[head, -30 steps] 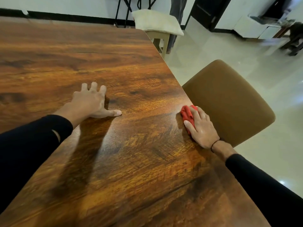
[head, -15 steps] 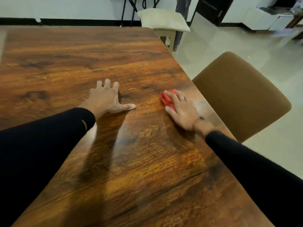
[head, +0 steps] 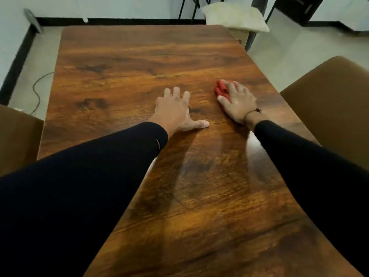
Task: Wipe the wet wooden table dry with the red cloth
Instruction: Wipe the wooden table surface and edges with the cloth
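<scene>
The dark wooden table (head: 129, 62) fills the view, with a faint sheen near its middle. My right hand (head: 238, 103) lies palm down on a bunched red cloth (head: 220, 90) and presses it onto the tabletop to the right of centre; most of the cloth is hidden under the fingers. My left hand (head: 175, 111) rests flat on the wood just left of it, fingers spread, thumb pointing toward the right hand, with nothing in it. Both arms wear black sleeves.
A brown padded chair (head: 329, 100) stands close against the table's right edge, and another brown chair (head: 18, 136) at the left edge. A stool with a cream cushion (head: 233, 17) sits beyond the far right corner. A cable (head: 37, 90) lies on the floor at left.
My right hand has slid the red cloth from the table's right edge inward toward the middle, closer to my left hand. The left hand has stayed planted; the view has shifted left.
</scene>
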`<action>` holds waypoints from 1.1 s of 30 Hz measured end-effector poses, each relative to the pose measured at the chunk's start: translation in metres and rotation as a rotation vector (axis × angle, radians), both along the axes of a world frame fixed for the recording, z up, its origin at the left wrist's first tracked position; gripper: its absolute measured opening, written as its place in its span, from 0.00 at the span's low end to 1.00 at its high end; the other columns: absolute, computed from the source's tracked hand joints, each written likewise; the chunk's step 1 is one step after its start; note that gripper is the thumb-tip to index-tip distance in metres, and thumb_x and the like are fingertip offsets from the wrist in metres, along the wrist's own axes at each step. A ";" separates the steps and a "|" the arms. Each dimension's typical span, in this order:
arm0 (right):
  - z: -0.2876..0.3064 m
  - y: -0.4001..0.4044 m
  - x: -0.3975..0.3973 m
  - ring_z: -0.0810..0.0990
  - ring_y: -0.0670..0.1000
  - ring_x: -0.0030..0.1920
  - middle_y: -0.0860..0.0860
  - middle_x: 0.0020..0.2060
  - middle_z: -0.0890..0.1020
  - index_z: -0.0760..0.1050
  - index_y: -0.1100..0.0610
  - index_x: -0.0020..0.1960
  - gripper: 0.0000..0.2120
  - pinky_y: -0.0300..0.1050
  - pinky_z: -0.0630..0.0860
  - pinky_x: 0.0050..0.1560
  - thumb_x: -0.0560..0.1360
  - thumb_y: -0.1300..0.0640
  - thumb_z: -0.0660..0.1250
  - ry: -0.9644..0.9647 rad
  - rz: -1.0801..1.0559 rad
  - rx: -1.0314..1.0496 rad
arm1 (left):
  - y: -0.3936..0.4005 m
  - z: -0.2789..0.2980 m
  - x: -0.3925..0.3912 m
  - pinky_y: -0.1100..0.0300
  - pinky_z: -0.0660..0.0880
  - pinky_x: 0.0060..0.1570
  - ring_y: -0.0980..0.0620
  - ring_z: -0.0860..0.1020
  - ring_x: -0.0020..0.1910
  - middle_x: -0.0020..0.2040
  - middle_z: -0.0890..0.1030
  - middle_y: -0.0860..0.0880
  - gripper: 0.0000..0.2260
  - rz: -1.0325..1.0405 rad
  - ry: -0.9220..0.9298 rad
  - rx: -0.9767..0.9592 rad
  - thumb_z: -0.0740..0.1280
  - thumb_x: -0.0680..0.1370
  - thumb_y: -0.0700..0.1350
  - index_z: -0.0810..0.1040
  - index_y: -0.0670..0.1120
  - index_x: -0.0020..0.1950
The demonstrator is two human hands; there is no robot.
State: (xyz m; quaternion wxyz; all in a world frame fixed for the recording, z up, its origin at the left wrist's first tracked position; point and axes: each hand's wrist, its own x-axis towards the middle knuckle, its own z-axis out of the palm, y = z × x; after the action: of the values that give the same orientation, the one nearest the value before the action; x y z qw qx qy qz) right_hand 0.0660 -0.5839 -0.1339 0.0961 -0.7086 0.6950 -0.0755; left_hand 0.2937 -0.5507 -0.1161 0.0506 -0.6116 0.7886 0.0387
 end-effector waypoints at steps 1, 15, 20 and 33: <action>-0.002 -0.003 0.019 0.56 0.61 0.85 0.57 0.86 0.59 0.54 0.44 0.87 0.31 0.66 0.55 0.83 0.87 0.39 0.57 -0.012 0.044 0.002 | 0.000 0.000 0.000 0.38 0.72 0.66 0.33 0.64 0.77 0.80 0.64 0.39 0.56 -0.006 0.006 0.000 0.58 0.67 0.86 0.63 0.47 0.81; -0.008 -0.011 0.044 0.57 0.61 0.85 0.59 0.85 0.61 0.55 0.45 0.87 0.34 0.61 0.55 0.84 0.85 0.34 0.54 0.009 0.064 0.011 | 0.015 0.017 0.122 0.50 0.75 0.56 0.46 0.78 0.64 0.63 0.80 0.50 0.20 0.228 0.460 -0.163 0.75 0.78 0.59 0.78 0.54 0.67; -0.020 0.000 0.149 0.56 0.63 0.85 0.58 0.86 0.60 0.53 0.42 0.87 0.33 0.63 0.52 0.83 0.85 0.34 0.53 0.008 0.249 -0.021 | 0.032 0.019 0.154 0.53 0.81 0.51 0.53 0.82 0.50 0.46 0.81 0.57 0.07 0.292 0.580 -0.143 0.75 0.79 0.51 0.79 0.56 0.55; -0.015 0.005 0.151 0.56 0.63 0.85 0.60 0.85 0.60 0.55 0.43 0.87 0.34 0.64 0.55 0.82 0.83 0.33 0.53 -0.021 0.152 -0.006 | 0.079 0.021 0.244 0.58 0.79 0.48 0.53 0.83 0.48 0.47 0.86 0.51 0.03 0.479 0.651 -0.211 0.74 0.81 0.45 0.87 0.49 0.53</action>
State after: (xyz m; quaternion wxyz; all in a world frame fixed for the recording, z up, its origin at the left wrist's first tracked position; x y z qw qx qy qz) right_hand 0.2173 -0.5793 -0.1490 0.1067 -0.7588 0.6379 -0.0772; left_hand 0.5372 -0.4721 -0.0951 -0.2745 -0.7355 0.5984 0.1597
